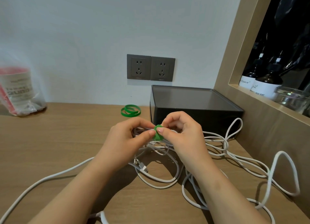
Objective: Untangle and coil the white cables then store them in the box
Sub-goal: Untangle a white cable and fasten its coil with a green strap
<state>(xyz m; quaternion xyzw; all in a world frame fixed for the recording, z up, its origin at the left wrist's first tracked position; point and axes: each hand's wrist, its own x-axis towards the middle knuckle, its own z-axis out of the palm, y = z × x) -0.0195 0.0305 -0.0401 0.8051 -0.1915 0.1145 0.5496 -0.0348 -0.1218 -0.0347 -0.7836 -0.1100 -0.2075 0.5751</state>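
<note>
White cables (283,153) tangled; left hand (127,140), right hand (182,135) grips pinch one green tie (157,133); one box (192,103) behind.

Single head-worn wide-angle view, looking forward and down, close over wooden desk (50,140)

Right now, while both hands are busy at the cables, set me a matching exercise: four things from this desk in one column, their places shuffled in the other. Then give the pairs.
Things
1. green tie
2. spare green ties
3. black box
4. plastic bag

Places
A. far left on the table, by the wall
B. round the white cables, pinched by the left hand and right hand
C. flat on the table, just left of the box
D. back right of the table, against the wall

Pairs: 1-B, 2-C, 3-D, 4-A
</note>
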